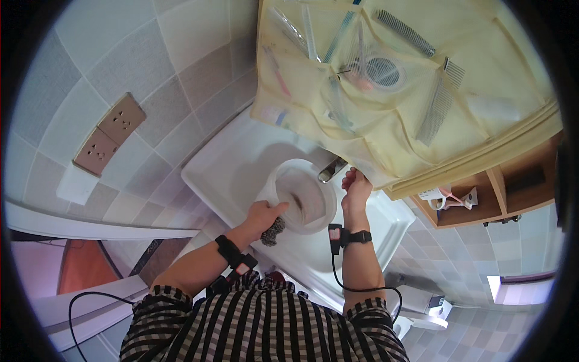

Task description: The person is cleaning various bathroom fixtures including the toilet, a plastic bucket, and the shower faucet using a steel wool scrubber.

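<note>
A round white container (329, 208) stands in the white sink (226, 160), with a brownish mark inside it. My left hand (260, 218) is at the container's left rim, thumb over the edge. Its fingers are closed round a dark grey scouring pad (274, 233), which hangs out below the hand. The metal faucet (332, 170) points over the container's far right edge. Right beside the faucet is my right hand (357, 186), fingers curled, close under a yellow translucent cover (338, 142). What those fingers grip, if anything, is hidden.
The yellow cover hangs low over the sink's far side, with combs (432, 111) and other small items showing through it. A wooden shelf (476, 196) with a pink-and-white item stands to the right. Wall sockets (108, 136) are at the left; a toilet (419, 320) is at lower right.
</note>
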Motion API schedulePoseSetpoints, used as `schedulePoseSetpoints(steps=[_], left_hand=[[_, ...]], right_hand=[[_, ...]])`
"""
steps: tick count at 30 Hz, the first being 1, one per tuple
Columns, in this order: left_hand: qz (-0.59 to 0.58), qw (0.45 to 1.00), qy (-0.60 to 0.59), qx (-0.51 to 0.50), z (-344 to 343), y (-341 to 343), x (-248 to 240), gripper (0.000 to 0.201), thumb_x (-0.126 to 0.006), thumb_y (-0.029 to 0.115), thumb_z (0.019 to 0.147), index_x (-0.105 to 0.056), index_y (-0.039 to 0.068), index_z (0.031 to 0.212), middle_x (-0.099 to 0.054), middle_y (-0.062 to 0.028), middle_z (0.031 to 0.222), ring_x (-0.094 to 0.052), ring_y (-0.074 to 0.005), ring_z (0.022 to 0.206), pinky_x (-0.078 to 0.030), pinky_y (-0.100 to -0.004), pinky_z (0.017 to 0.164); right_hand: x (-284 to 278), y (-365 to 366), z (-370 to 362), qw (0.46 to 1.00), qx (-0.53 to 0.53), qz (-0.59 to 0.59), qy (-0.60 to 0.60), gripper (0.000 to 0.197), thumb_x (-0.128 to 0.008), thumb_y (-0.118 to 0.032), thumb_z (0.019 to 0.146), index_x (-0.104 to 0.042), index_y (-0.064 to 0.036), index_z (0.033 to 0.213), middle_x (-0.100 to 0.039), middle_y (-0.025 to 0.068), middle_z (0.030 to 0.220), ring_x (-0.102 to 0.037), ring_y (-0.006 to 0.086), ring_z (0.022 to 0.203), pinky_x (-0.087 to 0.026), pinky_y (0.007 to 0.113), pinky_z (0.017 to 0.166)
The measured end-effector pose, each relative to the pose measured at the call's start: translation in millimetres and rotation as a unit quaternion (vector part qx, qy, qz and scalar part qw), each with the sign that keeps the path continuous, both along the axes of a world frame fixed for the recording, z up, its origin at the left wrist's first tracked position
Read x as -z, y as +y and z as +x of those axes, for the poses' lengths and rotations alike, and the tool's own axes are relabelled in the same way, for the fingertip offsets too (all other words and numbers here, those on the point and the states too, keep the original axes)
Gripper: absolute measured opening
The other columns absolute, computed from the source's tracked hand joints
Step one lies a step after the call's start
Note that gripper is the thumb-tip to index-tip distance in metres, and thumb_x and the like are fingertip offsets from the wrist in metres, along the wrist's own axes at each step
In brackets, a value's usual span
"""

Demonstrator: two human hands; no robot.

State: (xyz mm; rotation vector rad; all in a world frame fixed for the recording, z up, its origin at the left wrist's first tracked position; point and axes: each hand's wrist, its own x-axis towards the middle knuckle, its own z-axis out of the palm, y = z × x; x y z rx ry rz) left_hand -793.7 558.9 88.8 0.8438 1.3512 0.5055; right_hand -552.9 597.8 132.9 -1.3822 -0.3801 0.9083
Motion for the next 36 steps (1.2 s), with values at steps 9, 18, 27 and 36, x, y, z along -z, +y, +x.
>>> schedulePoseSetpoints(steps=[9,18,27,36], left_hand=[[0.011,1.000,0.015,0.007,4,5,0,0.054,-0.072,0.040,0.071,-0.062,-0.013,0.079,-0.064,-0.0155,0.073,-0.062,-0.0202,0.063,-0.049,-0.0345,0.056],[0.011,0.999,0.006,0.039,4,27,-9,0.052,-0.069,0.035,0.078,-0.060,-0.015,0.090,-0.064,-0.0167,0.075,-0.063,-0.0223,0.055,-0.053,-0.0337,0.046],[0.026,0.998,0.046,0.047,0,53,-43,0.062,-0.075,0.037,0.073,-0.055,-0.015,0.100,-0.063,-0.0192,0.084,-0.064,-0.0220,0.062,-0.052,-0.0332,0.049],[0.164,0.969,0.185,-0.013,2,21,13,0.067,-0.075,0.037,0.066,-0.048,-0.012,0.103,-0.061,-0.0250,0.094,-0.063,-0.0305,0.086,-0.050,-0.0380,0.072]], right_hand=[[-5,-6,5,0.996,-0.082,0.043,0.009,0.016,-0.047,-0.019,0.094,-0.055,-0.0056,0.088,-0.056,0.0032,0.070,-0.052,0.0128,0.052,-0.040,0.026,0.046],[90,-60,44,0.881,-0.136,-0.200,-0.407,0.036,-0.058,-0.033,0.088,-0.059,0.0013,0.101,-0.063,0.0086,0.086,-0.061,0.0221,0.075,-0.049,0.034,0.074],[84,-85,7,0.941,-0.236,-0.220,0.103,0.042,-0.053,-0.031,0.088,-0.055,0.0070,0.107,-0.063,0.0149,0.089,-0.062,0.0253,0.073,-0.055,0.036,0.066],[77,-94,-24,0.946,-0.217,-0.231,0.072,0.039,-0.053,-0.027,0.089,-0.046,0.0075,0.106,-0.058,0.0197,0.099,-0.062,0.0276,0.084,-0.054,0.038,0.070]])
